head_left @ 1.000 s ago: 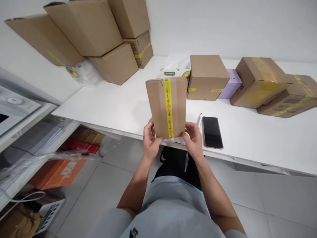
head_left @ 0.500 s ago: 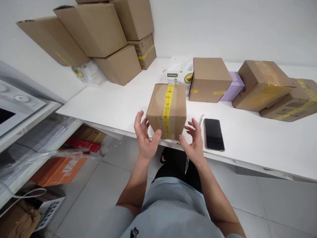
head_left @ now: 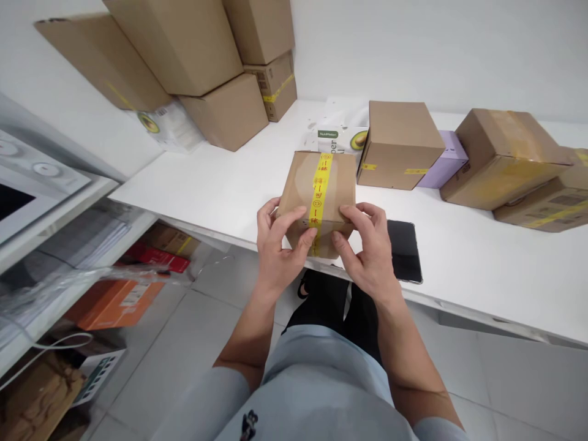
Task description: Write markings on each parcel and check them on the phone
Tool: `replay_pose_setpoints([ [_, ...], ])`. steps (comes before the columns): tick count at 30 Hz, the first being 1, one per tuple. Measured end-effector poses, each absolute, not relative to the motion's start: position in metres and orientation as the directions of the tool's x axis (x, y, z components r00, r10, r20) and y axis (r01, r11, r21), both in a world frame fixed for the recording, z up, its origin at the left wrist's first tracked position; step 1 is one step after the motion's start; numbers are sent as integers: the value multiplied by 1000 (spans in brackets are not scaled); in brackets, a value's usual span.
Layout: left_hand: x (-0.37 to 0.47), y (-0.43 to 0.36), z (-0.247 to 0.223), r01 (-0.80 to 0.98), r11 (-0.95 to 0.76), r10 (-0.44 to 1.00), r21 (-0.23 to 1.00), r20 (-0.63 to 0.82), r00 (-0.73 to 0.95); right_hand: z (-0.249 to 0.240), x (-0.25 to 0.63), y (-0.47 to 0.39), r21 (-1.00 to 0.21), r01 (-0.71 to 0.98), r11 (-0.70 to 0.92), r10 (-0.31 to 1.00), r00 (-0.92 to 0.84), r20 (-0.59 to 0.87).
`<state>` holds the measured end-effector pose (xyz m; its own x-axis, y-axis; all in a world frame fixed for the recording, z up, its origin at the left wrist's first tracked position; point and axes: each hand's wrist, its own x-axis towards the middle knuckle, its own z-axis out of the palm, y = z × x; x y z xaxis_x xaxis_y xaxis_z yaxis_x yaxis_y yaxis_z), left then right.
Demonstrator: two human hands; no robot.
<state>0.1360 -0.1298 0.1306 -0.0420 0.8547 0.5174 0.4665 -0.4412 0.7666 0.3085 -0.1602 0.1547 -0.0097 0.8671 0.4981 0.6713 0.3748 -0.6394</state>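
Observation:
A brown cardboard box (head_left: pixel 296 184) with yellow tape printed in red down its middle sits at the front edge of the white table, close before me. My left hand (head_left: pixel 279 245) grips its left front corner, the thumb on the front face and the index finger on the top edge. On the opposite corner, my right hand (head_left: pixel 367 248) has its thumb against the front face and its index finger on top. The other fingers wrap the sides and are partly hidden. Beside my right hand lies a black phone (head_left: pixel 405 252).
Behind the held box stand a white avocado-print box (head_left: pixel 343 139), a cardboard box (head_left: pixel 399 144), a purple box (head_left: pixel 443 160) and taped cartons (head_left: pixel 505 153). Several cartons (head_left: pixel 184 46) are stacked at the back left. A shelf (head_left: pixel 98 208) with boxes below it is on the left.
Both hands have closed in from beside the box onto its front corners, their index fingers now on its top edge. The pen by the phone is now hidden. The view has shifted slightly.

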Motion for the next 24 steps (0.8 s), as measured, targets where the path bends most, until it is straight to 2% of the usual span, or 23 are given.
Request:
replay_pose_setpoints([
  [6,133,-128,141,541,-519,804,662,594,45,160,312,-158,-654,672,347,903,-51,427],
  [11,131,-128,144,565,-562,801,604,568,188,167,315,-157,-587,721,368,912,-155,381],
  [16,136,-128,141,535,-564,790,629,600,126,168,309,-158,-553,753,356,905,-131,404],
  [24,140,-128,139,554,-577,763,600,638,105,162,303,-160,-543,769,338,895,-84,438],
])
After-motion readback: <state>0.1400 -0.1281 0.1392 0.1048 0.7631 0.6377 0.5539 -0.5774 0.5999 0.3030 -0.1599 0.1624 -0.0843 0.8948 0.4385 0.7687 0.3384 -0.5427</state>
